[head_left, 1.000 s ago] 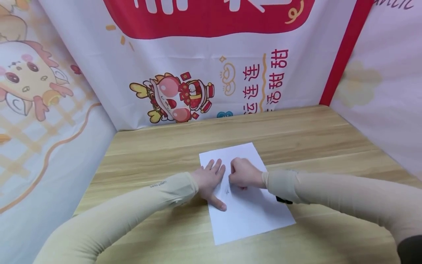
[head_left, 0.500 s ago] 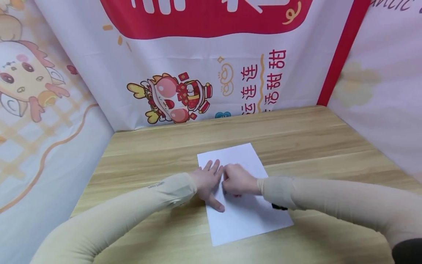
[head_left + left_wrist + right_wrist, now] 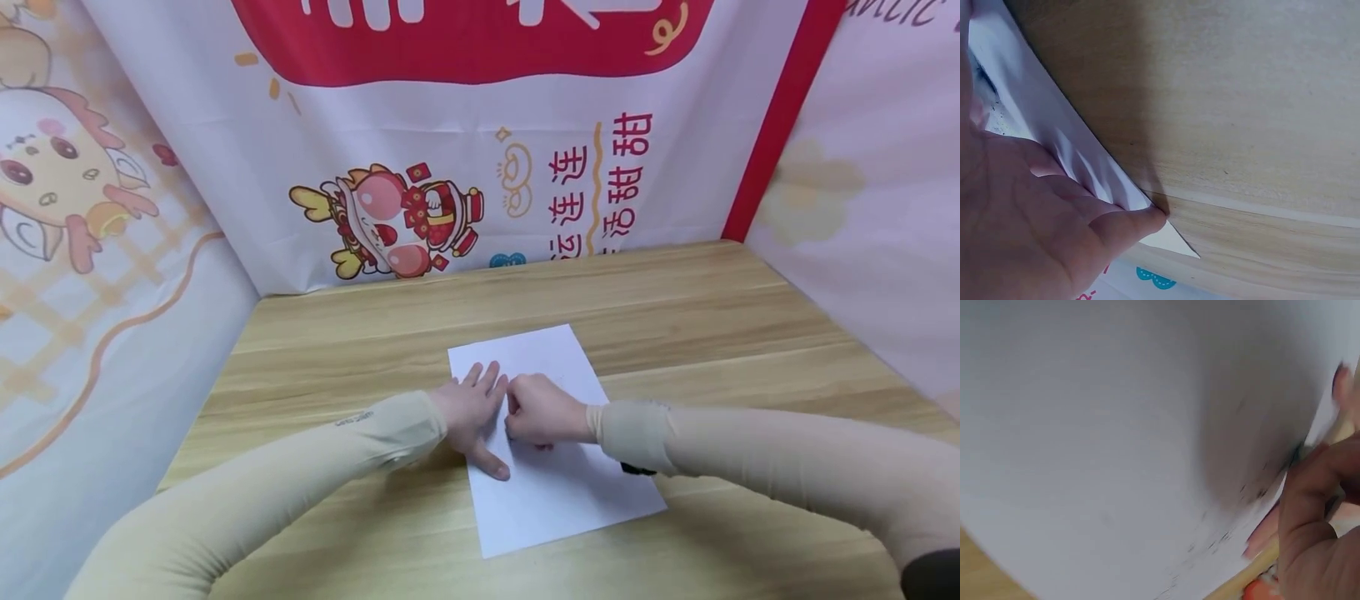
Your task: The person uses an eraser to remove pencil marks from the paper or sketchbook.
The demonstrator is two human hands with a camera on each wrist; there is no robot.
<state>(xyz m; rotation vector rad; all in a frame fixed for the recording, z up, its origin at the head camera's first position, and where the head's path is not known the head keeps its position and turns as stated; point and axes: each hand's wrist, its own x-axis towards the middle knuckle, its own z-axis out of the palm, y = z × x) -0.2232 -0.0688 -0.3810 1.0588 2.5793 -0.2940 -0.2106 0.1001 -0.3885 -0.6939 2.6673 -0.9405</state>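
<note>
A white sheet of paper (image 3: 566, 504) lies at a slant on the wooden table. My left hand (image 3: 471, 417) rests on its left side with fingers and thumb spread; in the left wrist view a fingertip of it reaches the sheet's edge. Close beside it, my right hand (image 3: 547, 408) is curled in a fist low over the paper. The right wrist view has its fingers pinching a small dark-tipped object (image 3: 1298, 452) against the sheet, mostly hidden by the fingers; I cannot tell its kind. Dark specks and faint smudges (image 3: 1216, 540) trail along the paper near it.
The wooden table (image 3: 337, 333) runs back to a printed cloth (image 3: 450, 125) with a cartoon dragon and red lettering. Further printed cloths hang at the left (image 3: 97, 292) and right (image 3: 885, 208).
My right hand has moved slightly left and nearer to me over the paper, covering the grey mark seen a second ago. My left hand has kept its place on the sheet.
</note>
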